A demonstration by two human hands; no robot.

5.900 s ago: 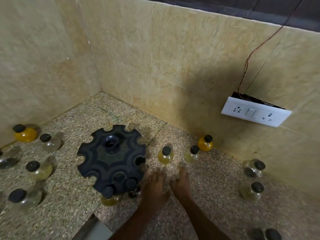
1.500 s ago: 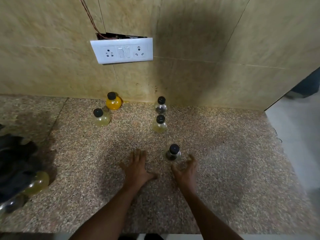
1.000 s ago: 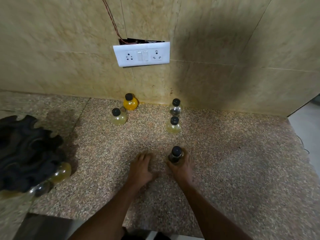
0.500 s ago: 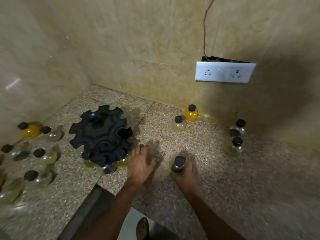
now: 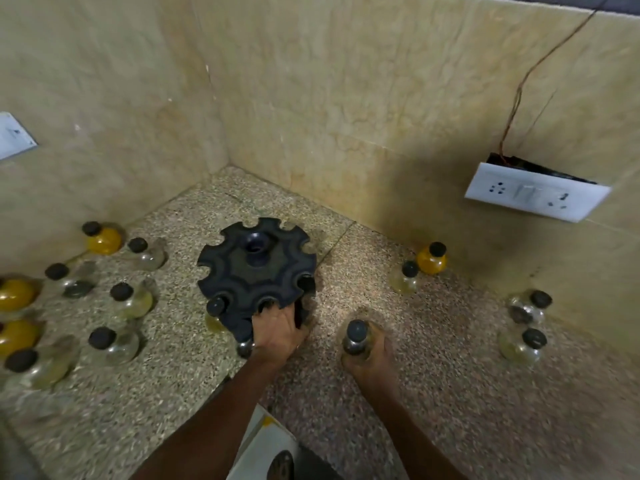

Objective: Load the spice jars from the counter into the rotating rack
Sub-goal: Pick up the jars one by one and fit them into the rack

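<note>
Head view, one entry. Desk (image 5: 450, 393): speckled granite-like slab, tan and brown grain, set into a corner of glossy beige marbled wall tiles (image 5: 346, 98). Rotating rack (image 5: 256, 268): black moulded plastic disc, matte, with rounded notches cut round its rim and a short hollow hub at the centre; it stands mid-desk towards the far corner, and black-capped jars already hang in notches on its near side, one cap at the near-left rim (image 5: 215, 305). Left hand (image 5: 277, 332): fingers curled and gripping the near edge of the rack from below the rim. Right hand (image 5: 369, 355): closed round a held jar (image 5: 356, 336), a small clear glass bulb with a round black cap and dark contents, raised just right of the rack and near the desk's front. Loose jars, all bulbous glass with black screw caps: an orange-filled jar (image 5: 431, 259) against the far wall and a pale yellow jar (image 5: 405, 280) touching or just beside it; a right-hand pair (image 5: 526, 323), one nearer than the other, contents clear to dark; a left-hand group (image 5: 104, 289) of about nine, several orange, the rest clear or pale, blurred at the frame edge. Socket plate (image 5: 536, 195): white plastic, rectangular, hanging tilted off the right wall with a thin reddish wire (image 5: 519, 98) rising from the cavity behind it. A second white plate (image 5: 14, 136) shows at the left edge.
</note>
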